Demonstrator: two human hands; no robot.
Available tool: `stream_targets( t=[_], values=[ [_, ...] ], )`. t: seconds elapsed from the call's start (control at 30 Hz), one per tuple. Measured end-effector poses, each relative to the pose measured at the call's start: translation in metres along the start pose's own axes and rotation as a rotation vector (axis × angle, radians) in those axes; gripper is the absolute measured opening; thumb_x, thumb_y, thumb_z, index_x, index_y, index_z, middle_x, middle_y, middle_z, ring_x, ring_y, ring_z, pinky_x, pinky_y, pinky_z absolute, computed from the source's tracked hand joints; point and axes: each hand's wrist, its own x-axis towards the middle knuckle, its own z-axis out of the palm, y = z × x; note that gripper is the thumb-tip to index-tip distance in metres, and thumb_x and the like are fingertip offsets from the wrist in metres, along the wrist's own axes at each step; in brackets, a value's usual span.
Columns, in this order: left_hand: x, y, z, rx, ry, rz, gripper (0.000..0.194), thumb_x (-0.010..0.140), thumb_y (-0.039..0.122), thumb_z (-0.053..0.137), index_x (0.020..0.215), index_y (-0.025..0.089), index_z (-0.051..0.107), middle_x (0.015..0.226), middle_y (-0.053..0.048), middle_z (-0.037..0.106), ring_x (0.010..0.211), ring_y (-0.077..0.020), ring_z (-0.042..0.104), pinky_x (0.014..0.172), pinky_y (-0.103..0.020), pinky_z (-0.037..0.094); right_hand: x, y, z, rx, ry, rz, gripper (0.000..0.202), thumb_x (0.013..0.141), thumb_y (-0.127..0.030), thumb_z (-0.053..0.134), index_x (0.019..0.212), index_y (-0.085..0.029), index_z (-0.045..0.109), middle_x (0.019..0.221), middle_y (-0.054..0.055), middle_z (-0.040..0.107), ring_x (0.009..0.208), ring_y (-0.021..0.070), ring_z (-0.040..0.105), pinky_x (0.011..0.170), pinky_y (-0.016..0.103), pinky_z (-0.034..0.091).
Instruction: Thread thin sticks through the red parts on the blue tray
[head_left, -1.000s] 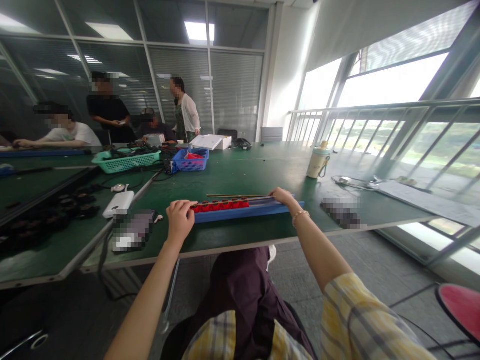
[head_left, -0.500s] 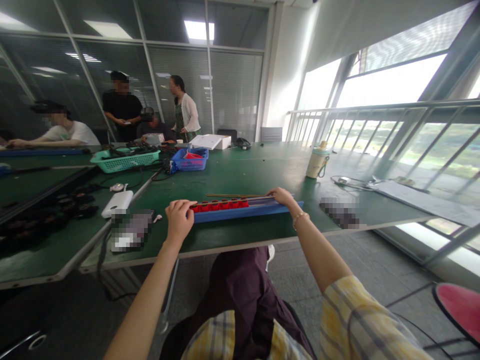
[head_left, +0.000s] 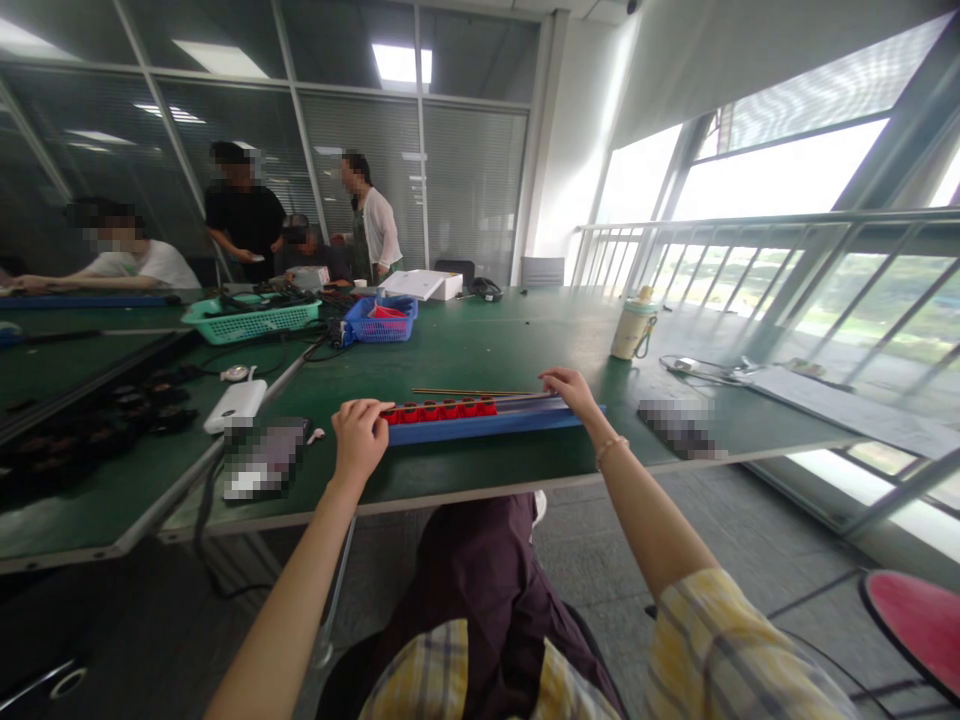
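Note:
A long blue tray (head_left: 487, 430) lies across the table in front of me, holding a row of several red blocks (head_left: 448, 410) in its left half. My left hand (head_left: 361, 435) is closed around the tray's left end, fingertips over the first red block. A thin rod (head_left: 517, 399) runs along the top of the blocks toward my right hand (head_left: 571, 392). The right fingers are pinched at that rod's right end, above the tray; the fingertips are small and partly hidden. Behind the tray lie thin brass-coloured rods (head_left: 457, 391).
A phone (head_left: 274, 455) and white power bank (head_left: 236, 405) lie left; another phone (head_left: 679, 428) and a bottle (head_left: 634, 325) stand right. Green basket (head_left: 251, 325) and blue basket (head_left: 381, 325) sit farther back. Several people are across the table.
My right hand has lifted slightly off the tray's right end, its fingers more pinched and its wrist moved a little right. My left hand and the tray stay in place.

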Motion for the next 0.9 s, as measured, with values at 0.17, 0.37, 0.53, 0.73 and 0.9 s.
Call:
stream_targets(
  t=[0.17, 0.37, 0.53, 0.73, 0.9],
  values=[
    [0.000, -0.001, -0.002, -0.001, -0.014, -0.014, 0.034, 0.088, 0.014, 0.046, 0.105, 0.025, 0.073, 0.104, -0.007, 0.070, 0.107, -0.0265, 0.056, 0.092, -0.043, 0.038, -0.004, -0.018, -0.008, 0.157, -0.267, 0.031, 0.047, 0.076, -0.062, 0.066, 0.076, -0.016, 0.075, 0.081, 0.007, 0.073, 0.080, 0.0188, 0.061, 0.081, 0.032, 0.047],
    [-0.001, 0.000, -0.003, -0.014, -0.026, -0.023, 0.034, 0.087, 0.014, 0.046, 0.105, 0.026, 0.073, 0.105, -0.007, 0.070, 0.108, -0.0270, 0.056, 0.092, -0.044, 0.037, -0.002, -0.024, -0.011, 0.079, -0.438, 0.148, 0.057, 0.061, -0.064, 0.077, 0.091, -0.015, 0.079, 0.076, 0.004, 0.071, 0.086, 0.0218, 0.063, 0.088, 0.035, 0.046],
    [0.000, 0.001, -0.002, -0.013, -0.030, -0.035, 0.034, 0.087, 0.014, 0.046, 0.105, 0.026, 0.073, 0.105, -0.007, 0.070, 0.108, -0.0272, 0.055, 0.093, -0.044, 0.037, 0.000, -0.014, -0.009, 0.101, -0.360, 0.156, 0.054, 0.059, -0.064, 0.079, 0.080, -0.015, 0.077, 0.079, 0.004, 0.072, 0.084, 0.0209, 0.061, 0.086, 0.033, 0.045],
    [0.000, 0.002, -0.002, -0.015, -0.032, -0.040, 0.034, 0.088, 0.015, 0.046, 0.105, 0.026, 0.073, 0.104, -0.007, 0.070, 0.107, -0.0272, 0.055, 0.092, -0.044, 0.037, 0.002, 0.000, -0.006, 0.064, -0.254, 0.081, 0.058, 0.069, -0.072, 0.068, 0.076, -0.015, 0.071, 0.072, 0.002, 0.066, 0.077, 0.0178, 0.057, 0.080, 0.030, 0.043],
    [0.000, 0.002, -0.001, -0.015, -0.017, -0.030, 0.034, 0.087, 0.014, 0.046, 0.104, 0.026, 0.073, 0.103, -0.007, 0.070, 0.107, -0.0272, 0.056, 0.093, -0.044, 0.038, 0.006, 0.010, -0.002, -0.055, -0.114, 0.059, 0.064, 0.075, -0.080, 0.051, 0.070, -0.017, 0.063, 0.063, 0.000, 0.056, 0.067, 0.0153, 0.049, 0.067, 0.028, 0.039]
  ],
)
